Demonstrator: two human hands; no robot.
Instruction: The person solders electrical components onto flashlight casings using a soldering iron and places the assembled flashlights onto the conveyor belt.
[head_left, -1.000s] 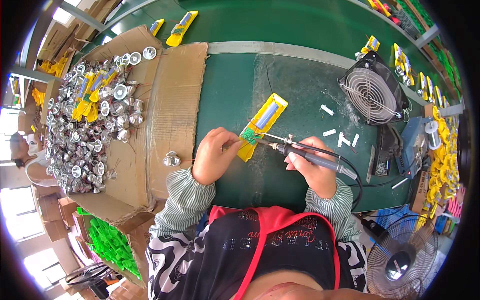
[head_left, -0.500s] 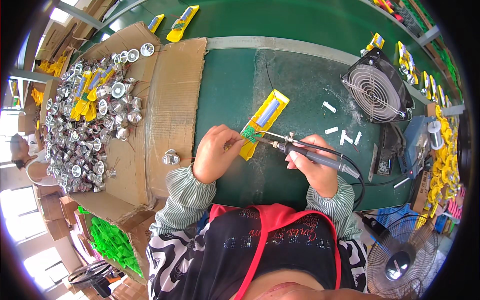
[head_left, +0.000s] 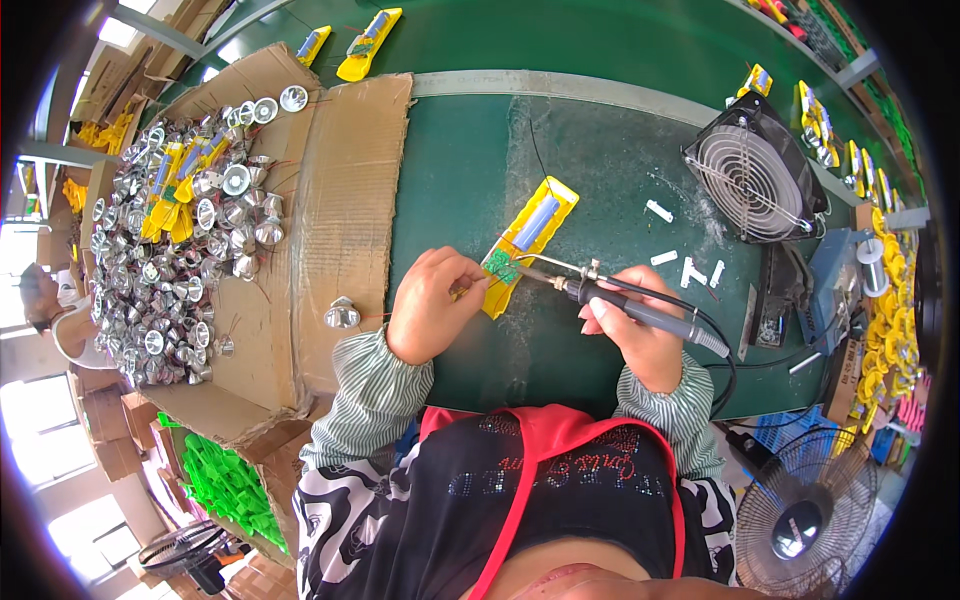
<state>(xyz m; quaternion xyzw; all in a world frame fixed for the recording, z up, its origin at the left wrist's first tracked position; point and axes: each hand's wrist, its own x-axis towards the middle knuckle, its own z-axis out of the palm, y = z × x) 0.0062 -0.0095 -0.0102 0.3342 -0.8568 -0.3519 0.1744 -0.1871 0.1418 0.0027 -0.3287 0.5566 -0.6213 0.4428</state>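
My right hand (head_left: 645, 330) grips a grey and black soldering iron (head_left: 640, 313) with a thin metal tube running along it. Its tip points left at a small green circuit board (head_left: 502, 265); whether it touches is hard to tell. The board sits in the lower part of a yellow plastic housing (head_left: 553, 207), tilted on the green bench, with a blue cylindrical battery (head_left: 537, 222) above it. My left hand (head_left: 436, 305) is closed in a pinch beside the board, its fingertips hiding most of what they hold. A silver reflector cup (head_left: 342, 314) lies left of that hand.
An open cardboard box (head_left: 350, 180) full of reflector cups stands left. White plastic pieces (head_left: 692, 272) lie right of the housing, near a black square fan (head_left: 745, 175). A solder spool (head_left: 872, 268) stands far right. More yellow housings (head_left: 370, 45) lie beyond the bench's metal edge.
The soldering iron and my right hand have shifted slightly right, and the tip has drawn back a little over the board. My left hand stays pinched in nearly the same place.
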